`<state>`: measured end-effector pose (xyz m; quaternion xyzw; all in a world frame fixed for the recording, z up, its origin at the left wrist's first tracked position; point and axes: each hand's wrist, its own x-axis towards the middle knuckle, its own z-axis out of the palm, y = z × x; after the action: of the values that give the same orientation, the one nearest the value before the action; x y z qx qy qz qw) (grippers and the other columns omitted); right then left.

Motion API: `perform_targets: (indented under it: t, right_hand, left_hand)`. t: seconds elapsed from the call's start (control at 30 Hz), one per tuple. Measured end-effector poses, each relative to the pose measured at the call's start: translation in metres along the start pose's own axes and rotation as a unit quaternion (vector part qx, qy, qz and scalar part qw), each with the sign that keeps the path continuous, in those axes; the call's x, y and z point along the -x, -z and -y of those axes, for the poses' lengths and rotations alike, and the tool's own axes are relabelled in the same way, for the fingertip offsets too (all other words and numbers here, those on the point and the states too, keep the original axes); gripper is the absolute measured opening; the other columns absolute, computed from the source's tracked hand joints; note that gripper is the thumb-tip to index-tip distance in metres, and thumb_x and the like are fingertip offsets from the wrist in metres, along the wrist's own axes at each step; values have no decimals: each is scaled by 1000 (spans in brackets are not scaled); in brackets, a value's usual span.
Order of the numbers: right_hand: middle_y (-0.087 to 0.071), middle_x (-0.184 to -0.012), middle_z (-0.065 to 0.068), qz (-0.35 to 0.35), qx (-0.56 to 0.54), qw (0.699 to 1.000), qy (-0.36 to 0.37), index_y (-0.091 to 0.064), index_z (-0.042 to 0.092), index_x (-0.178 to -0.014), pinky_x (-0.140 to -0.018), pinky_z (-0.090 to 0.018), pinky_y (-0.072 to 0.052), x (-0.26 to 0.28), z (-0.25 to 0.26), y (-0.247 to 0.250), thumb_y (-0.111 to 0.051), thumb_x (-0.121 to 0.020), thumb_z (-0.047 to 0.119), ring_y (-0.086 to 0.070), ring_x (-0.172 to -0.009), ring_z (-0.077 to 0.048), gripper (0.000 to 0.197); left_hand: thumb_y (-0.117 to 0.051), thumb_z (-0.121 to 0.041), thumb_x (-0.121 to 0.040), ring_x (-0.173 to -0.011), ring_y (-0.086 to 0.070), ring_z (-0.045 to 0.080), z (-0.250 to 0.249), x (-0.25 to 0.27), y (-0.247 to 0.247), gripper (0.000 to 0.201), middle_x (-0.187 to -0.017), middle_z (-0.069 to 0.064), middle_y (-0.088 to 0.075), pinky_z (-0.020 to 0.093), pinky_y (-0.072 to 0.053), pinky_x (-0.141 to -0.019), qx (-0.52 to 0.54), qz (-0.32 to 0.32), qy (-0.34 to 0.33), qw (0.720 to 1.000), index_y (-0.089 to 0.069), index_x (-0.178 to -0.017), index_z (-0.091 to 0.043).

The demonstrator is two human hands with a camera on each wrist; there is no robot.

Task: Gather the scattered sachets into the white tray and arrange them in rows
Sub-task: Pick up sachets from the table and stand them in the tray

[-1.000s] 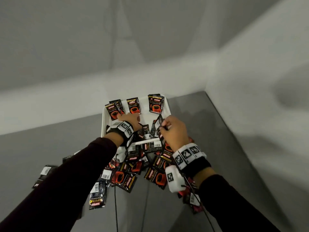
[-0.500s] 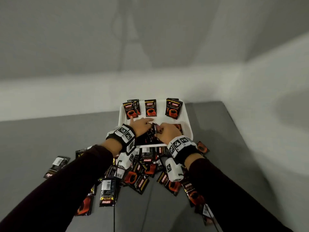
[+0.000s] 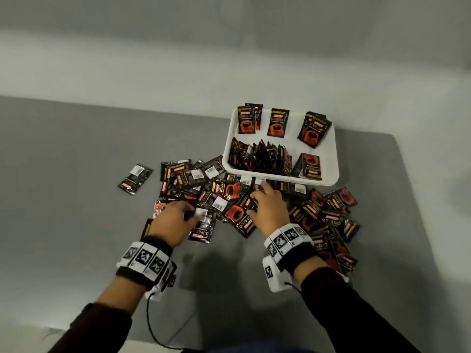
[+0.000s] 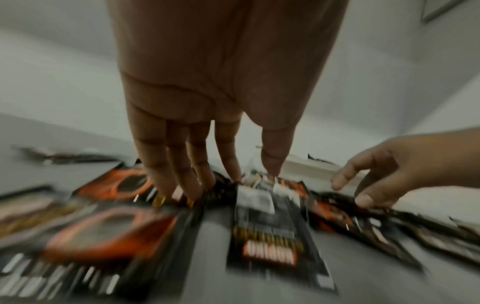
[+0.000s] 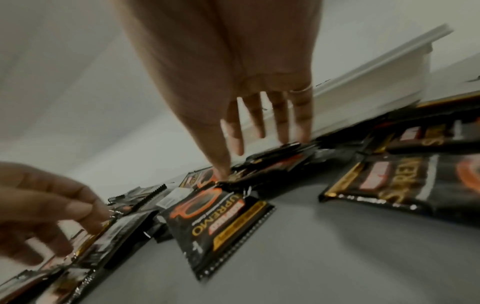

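Observation:
The white tray (image 3: pixel 280 177) sits at the far right of the grey table. It holds three flat stacks of black-and-orange sachets (image 3: pixel 277 122) along its far side and a row of upright ones (image 3: pixel 260 159) along its near side. A loose pile of sachets (image 3: pixel 229 197) spreads in front of the tray. My left hand (image 3: pixel 191 212) rests with straight fingers on the pile's left part, its fingertips (image 4: pixel 192 191) touching packets. My right hand (image 3: pixel 254 200) lies spread on packets just before the tray rim (image 5: pixel 363 82), thumb (image 5: pixel 221 170) on one sachet. Neither hand holds anything.
One sachet (image 3: pixel 135 179) lies apart to the left of the pile. More sachets (image 3: pixel 331 225) trail toward the table's right edge. A pale wall runs behind the table (image 3: pixel 76 174). A black cable (image 3: pixel 153 332) hangs from my left wrist.
Both hands have come back out of the tray and now rest on the loose pile in front of it. The upright row stands in the tray where they were.

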<state>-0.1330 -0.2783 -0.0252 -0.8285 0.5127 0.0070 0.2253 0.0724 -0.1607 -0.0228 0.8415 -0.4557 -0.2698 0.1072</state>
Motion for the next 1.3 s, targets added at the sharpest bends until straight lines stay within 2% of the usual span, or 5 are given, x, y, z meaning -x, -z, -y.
perform_targets:
  t: [0.4, 0.63, 0.8, 1.03, 1.3]
  right_hand:
    - [-38, -141, -8, -22, -98, 990, -99, -67, 16, -93, -98, -35, -35, -7, -13, -14, -61, -81, 0, -36, -123, -34, 21]
    - [-41, -135, -9, -25, -105, 993, -57, -56, 16, -122, -92, -28, -43, -7, -15, -15, -62, -79, -4, -54, -112, -27, 48]
    - [-48, -128, -10, -22, -37, 998, -49, -59, 10, -123, -97, -38, -43, -8, -21, -14, -69, -80, 11, -47, -115, -30, 44]
    - [-45, -141, -1, 18, 93, 995, 13, -71, 10, -76, -100, -40, -38, -6, -26, -2, -72, -78, 30, -37, -128, -28, 20]
    - [-37, -140, -10, 72, 235, 960, 135, -23, 30, -144, -96, -45, -41, -24, -8, 15, -76, -73, 22, -38, -127, -31, 88]
  left_hand:
    - [-79, -21, -69, -112, -55, 27, -9, 6, -30, 72, -124, 9, -55, 42, -47, -96, 81, -1, 64, 995, -40, -129, -16]
    - [-62, -20, -88, -67, -56, 11, 23, 22, -3, 27, -94, 6, -63, 15, -41, -49, 166, 22, 16, 986, -59, -114, -15]
    - [-67, -22, -83, -115, -50, 25, 63, 15, 24, 33, -127, 7, -52, 34, -42, -100, 27, 29, -63, 997, -66, -112, -5]
    - [-71, -39, -75, -118, -43, 20, 52, -14, 16, 30, -131, -3, -44, 38, -33, -103, -123, 58, -86, 987, -65, -101, -25]
    - [-78, -29, -70, -113, -52, 23, 38, -17, 20, 57, -120, 0, -55, 44, -36, -103, -112, 68, -85, 988, -50, -119, -25]
